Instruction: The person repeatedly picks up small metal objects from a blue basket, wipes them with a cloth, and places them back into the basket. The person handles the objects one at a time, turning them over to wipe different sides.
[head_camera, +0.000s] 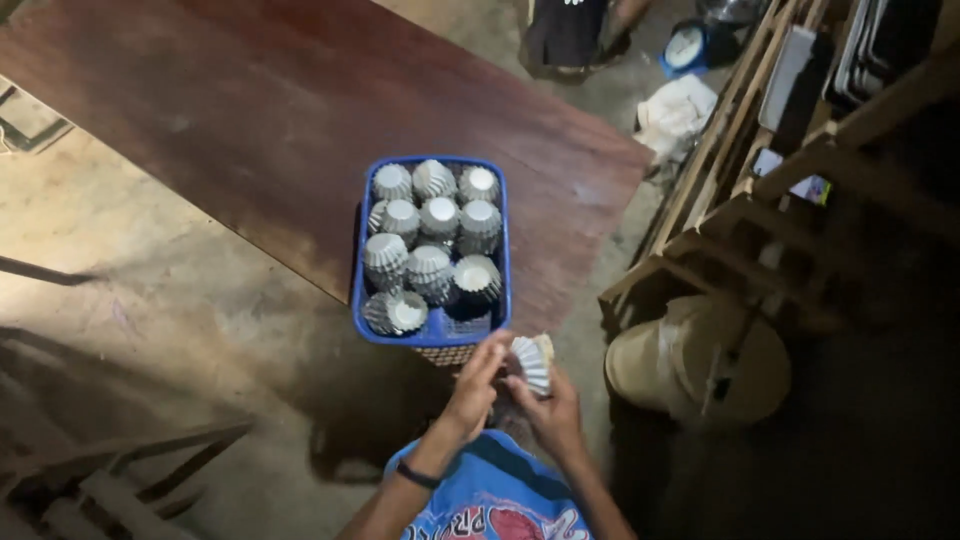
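Your dark reddish wooden table (300, 110) runs from ten o'clock toward centre over a dusty concrete floor (170, 310); wooden racks (790, 190) at two o'clock, a round tan drum (700, 360) at four; light dim, patchy

Blue printed shirt (495, 500), dark wristband (416, 475).
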